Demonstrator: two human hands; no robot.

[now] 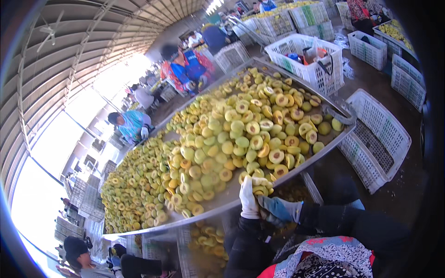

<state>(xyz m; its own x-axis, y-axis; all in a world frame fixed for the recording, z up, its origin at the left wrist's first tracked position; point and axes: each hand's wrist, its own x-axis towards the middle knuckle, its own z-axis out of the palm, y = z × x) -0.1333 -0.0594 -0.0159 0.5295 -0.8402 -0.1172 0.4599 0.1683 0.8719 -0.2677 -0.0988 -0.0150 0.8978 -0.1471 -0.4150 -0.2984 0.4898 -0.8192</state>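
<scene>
Left hand (249, 200): white glove, at the near edge of the counter, fingers upright, curled around fruit pieces.
Fruit pieces (262, 186): small cluster, yellow-green, at the left hand's fingers, just above the right hand.
Right hand (281, 209): blue-grey glove, just right of and below the left hand, fingers toward it. Can't tell how far they close or what's in them.
Counter (227, 194): metal, raised rim, runs from lower left to upper right; bare patch left of the left hand.
Fruit pile (222, 143): stone fruit, yellow-green, many cut in half with brown hollows showing; heaped mid-counter, spread thinner toward the far left.
Under counter: more fruit (208, 238), partly hidden, blurred.
Right side: white perforated crate (389, 134), beside the counter's right end.
Far edge: white basket (296, 69) with assorted items inside, dark strap over its side.
Across counter: person in blue vest (187, 67), plus person in blue patterned top (132, 125).
Lower left: person in dark cap (76, 250).
Overhead: arched ribbed roof (92, 23), ceiling fan (51, 30).
</scene>
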